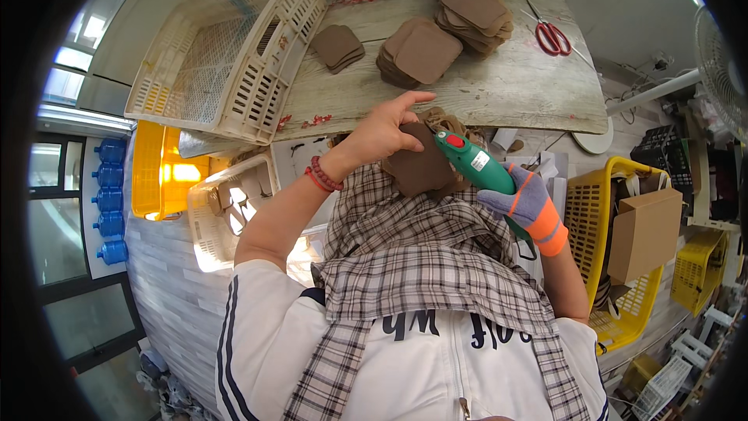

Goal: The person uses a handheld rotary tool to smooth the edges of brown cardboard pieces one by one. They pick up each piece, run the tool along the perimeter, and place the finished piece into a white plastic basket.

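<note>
In my right hand (pixel 530 206), which wears a purple-grey and orange glove, is a green electric cutter (pixel 471 160) with a red button. Its head points up and left, close beside a brown rounded-square pad (pixel 421 168) over my lap. My bare left hand (pixel 386 131) has its index finger stretched out, and its thumb rests at the pad's upper edge. The other left fingers are partly hidden. Crumpled brown material (pixel 442 121) shows behind the pad. On the table (pixel 518 97) lie a small pad stack (pixel 338 48), a larger stack (pixel 421 53) and a tall one (pixel 474 15).
Red-handled scissors (pixel 552 37) lie at the table's right. A white crate (pixel 257 70) stands at its left edge. Below are a yellow bin (pixel 152 175) and a cream basket (pixel 206 226) holding pads. A yellow basket (pixel 584 226) with a cardboard box (pixel 645 234) stands to my right, near a fan (pixel 721 62).
</note>
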A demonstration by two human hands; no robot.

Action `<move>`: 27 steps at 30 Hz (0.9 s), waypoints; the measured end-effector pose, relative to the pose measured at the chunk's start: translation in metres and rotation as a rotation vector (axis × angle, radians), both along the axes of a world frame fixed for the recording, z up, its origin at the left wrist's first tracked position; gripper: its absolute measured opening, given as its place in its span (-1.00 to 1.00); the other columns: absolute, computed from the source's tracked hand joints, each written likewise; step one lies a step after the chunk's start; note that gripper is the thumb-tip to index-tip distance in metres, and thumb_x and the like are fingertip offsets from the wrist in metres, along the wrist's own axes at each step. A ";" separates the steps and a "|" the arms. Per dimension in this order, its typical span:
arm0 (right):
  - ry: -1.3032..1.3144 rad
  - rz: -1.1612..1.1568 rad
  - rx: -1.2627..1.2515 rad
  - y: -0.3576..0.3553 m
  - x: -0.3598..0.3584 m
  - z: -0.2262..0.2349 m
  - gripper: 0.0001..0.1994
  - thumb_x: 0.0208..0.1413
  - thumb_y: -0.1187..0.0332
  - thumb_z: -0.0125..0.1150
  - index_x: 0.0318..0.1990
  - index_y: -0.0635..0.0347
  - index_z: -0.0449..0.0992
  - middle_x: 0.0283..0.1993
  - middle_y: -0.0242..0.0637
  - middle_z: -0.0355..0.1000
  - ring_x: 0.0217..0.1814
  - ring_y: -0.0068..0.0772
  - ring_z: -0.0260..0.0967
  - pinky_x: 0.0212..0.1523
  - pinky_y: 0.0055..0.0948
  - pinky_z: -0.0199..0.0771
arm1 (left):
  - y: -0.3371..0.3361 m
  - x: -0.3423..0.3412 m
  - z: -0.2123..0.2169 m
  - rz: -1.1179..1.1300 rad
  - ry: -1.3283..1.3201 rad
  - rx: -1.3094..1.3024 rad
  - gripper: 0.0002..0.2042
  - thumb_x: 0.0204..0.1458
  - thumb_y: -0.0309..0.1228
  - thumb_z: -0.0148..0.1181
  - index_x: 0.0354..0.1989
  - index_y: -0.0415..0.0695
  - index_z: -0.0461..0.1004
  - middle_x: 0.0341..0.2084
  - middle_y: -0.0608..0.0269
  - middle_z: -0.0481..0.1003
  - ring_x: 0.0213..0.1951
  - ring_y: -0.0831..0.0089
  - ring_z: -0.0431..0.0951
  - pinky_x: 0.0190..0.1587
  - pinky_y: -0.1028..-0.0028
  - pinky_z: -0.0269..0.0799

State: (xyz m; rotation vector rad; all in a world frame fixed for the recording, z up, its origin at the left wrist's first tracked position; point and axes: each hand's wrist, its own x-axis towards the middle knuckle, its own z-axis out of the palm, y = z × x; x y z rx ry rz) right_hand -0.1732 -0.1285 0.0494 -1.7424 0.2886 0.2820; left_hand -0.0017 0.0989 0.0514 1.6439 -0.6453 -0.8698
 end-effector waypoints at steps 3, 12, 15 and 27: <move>-0.017 0.032 0.015 0.002 0.006 0.000 -0.53 -0.12 0.23 0.44 -0.11 0.33 0.43 -0.43 -0.40 0.44 -0.48 -0.73 0.32 -0.46 -0.69 0.36 | 0.000 0.002 -0.004 -0.053 0.018 -0.010 -0.23 -0.20 -0.73 0.18 0.29 -0.11 0.07 -0.38 0.24 0.48 -0.31 0.58 0.47 -0.23 0.60 0.39; 0.095 -0.115 0.039 -0.001 0.002 -0.007 -0.55 -0.09 0.32 0.40 -0.07 0.35 0.40 -0.41 -0.35 0.47 -0.49 -0.67 0.39 -0.46 -0.68 0.42 | 0.074 0.099 -0.027 0.671 0.125 -0.191 -0.59 0.00 -0.69 0.01 0.07 -0.15 0.33 -0.20 0.17 0.45 -0.15 0.43 0.46 -0.09 0.50 0.40; 0.075 -0.168 0.073 -0.008 -0.002 -0.013 -0.56 -0.09 0.33 0.40 -0.09 0.36 0.41 -0.43 -0.35 0.46 -0.50 -0.68 0.37 -0.48 -0.66 0.40 | 0.094 0.145 -0.026 0.716 -0.030 -0.072 -0.72 0.07 -0.65 -0.07 -0.06 -0.15 0.41 -0.22 0.21 0.46 -0.19 0.39 0.47 -0.10 0.39 0.39; 0.080 -0.255 0.008 -0.009 -0.007 -0.018 -0.64 -0.11 0.32 0.41 -0.20 0.32 0.46 -0.52 -0.42 0.42 -0.57 -0.71 0.32 -0.55 -0.65 0.33 | 0.067 0.288 -0.083 0.210 -0.938 0.465 -0.68 0.10 -0.43 0.02 0.05 -0.10 0.37 0.11 0.10 0.30 0.19 0.16 0.22 0.24 0.26 0.11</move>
